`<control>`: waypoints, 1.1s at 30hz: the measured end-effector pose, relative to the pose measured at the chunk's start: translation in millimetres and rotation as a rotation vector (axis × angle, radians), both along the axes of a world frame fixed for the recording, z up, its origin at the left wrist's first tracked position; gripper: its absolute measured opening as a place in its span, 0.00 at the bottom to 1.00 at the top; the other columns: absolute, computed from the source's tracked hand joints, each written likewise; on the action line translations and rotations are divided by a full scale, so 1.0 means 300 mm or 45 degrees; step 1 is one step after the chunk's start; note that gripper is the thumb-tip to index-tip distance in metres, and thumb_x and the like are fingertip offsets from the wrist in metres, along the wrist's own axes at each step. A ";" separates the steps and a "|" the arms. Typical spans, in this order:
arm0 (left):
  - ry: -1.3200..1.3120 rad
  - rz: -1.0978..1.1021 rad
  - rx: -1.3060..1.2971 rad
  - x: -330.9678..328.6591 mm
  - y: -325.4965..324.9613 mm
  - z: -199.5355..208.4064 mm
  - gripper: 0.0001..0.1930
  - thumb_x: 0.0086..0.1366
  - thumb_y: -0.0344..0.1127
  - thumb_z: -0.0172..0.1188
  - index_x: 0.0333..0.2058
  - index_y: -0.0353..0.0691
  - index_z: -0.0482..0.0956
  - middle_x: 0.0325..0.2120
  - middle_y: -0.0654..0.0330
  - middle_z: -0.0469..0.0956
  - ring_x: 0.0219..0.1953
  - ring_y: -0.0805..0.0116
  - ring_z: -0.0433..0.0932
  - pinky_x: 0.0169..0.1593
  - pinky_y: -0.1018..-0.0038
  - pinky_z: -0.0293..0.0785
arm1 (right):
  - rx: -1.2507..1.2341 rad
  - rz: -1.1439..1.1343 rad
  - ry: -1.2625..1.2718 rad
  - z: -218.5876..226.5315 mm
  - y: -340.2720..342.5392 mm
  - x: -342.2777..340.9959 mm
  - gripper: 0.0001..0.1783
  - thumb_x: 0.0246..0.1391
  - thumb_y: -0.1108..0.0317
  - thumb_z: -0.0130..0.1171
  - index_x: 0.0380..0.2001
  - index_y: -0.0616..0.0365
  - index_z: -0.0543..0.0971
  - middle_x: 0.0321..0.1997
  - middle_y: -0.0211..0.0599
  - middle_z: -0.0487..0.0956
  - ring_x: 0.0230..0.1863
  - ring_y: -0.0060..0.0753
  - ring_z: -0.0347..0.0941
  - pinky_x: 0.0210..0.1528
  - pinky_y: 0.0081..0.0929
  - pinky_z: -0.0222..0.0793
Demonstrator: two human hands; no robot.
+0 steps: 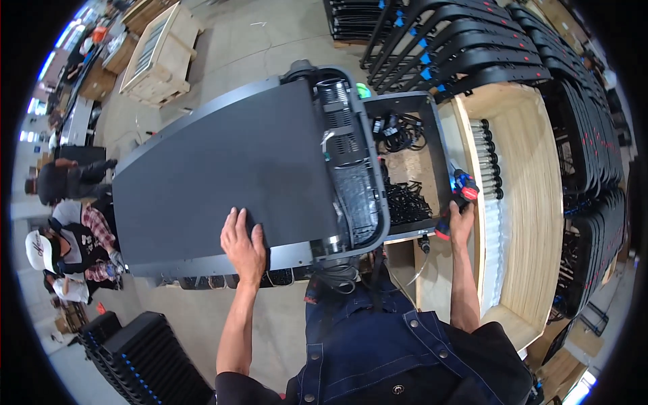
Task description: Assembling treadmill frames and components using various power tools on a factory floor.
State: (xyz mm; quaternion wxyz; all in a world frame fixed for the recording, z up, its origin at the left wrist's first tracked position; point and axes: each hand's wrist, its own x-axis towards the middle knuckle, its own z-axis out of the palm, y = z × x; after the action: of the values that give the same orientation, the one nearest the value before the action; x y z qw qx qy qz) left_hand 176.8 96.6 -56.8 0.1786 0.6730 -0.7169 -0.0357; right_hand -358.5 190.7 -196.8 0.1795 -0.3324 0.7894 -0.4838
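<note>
The left hand [243,251] is resting palm-down near the edge of the belt [223,158], fingers loosely spread, gripping nothing. The right hand [462,221] is wrapping round the handle of a drill [464,189], its fingers partly hidden, beside the right wall of a bin [442,152]. The treadmill carrying the belt is lying before the worker, left of the bin. Work is apparently standing partway: belt and near rail [290,256] are sitting in place, while the motor bay [345,143] is lying uncovered, seemingly unfinished. The bin is holding cables [405,131] and bolts [408,202]; a wooden crate [523,169] is standing beyond.
</note>
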 end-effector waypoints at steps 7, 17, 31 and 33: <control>0.147 -0.100 -0.094 0.053 -0.006 0.020 0.23 0.66 0.36 0.62 0.59 0.41 0.75 0.62 0.49 0.71 0.65 0.48 0.66 0.67 0.55 0.59 | -0.043 -0.074 0.284 0.372 0.052 0.546 0.29 0.62 0.72 0.60 0.65 0.65 0.67 0.63 0.47 0.73 0.62 0.41 0.71 0.66 0.36 0.65; 0.290 -0.522 0.005 0.790 -0.022 0.018 0.20 0.67 0.41 0.62 0.57 0.44 0.78 0.63 0.57 0.72 0.66 0.55 0.67 0.70 0.51 0.56 | 0.752 1.216 -0.549 0.393 0.129 1.531 0.16 0.63 0.65 0.63 0.48 0.65 0.82 0.39 0.36 0.86 0.41 0.23 0.81 0.45 0.26 0.76; 0.131 -0.254 -0.061 1.139 -0.043 -0.012 0.19 0.66 0.39 0.62 0.55 0.45 0.79 0.60 0.58 0.74 0.64 0.57 0.69 0.69 0.54 0.59 | 0.751 1.202 0.108 -0.160 -0.197 1.910 0.15 0.61 0.61 0.57 0.47 0.56 0.82 0.42 0.41 0.83 0.46 0.41 0.81 0.50 0.37 0.75; 0.106 -0.241 -0.054 1.157 -0.034 -0.015 0.19 0.65 0.39 0.63 0.55 0.46 0.79 0.60 0.58 0.74 0.64 0.56 0.69 0.68 0.53 0.60 | 0.693 1.206 -0.013 -0.161 -0.186 1.899 0.15 0.61 0.61 0.56 0.47 0.55 0.82 0.43 0.40 0.83 0.46 0.41 0.80 0.51 0.37 0.75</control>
State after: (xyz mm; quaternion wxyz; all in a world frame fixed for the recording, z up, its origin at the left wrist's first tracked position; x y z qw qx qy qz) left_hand 523.8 86.4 -61.2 0.2185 0.5963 -0.7697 -0.0652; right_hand 211.0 134.9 -245.0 0.4612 -0.5908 0.6491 -0.1299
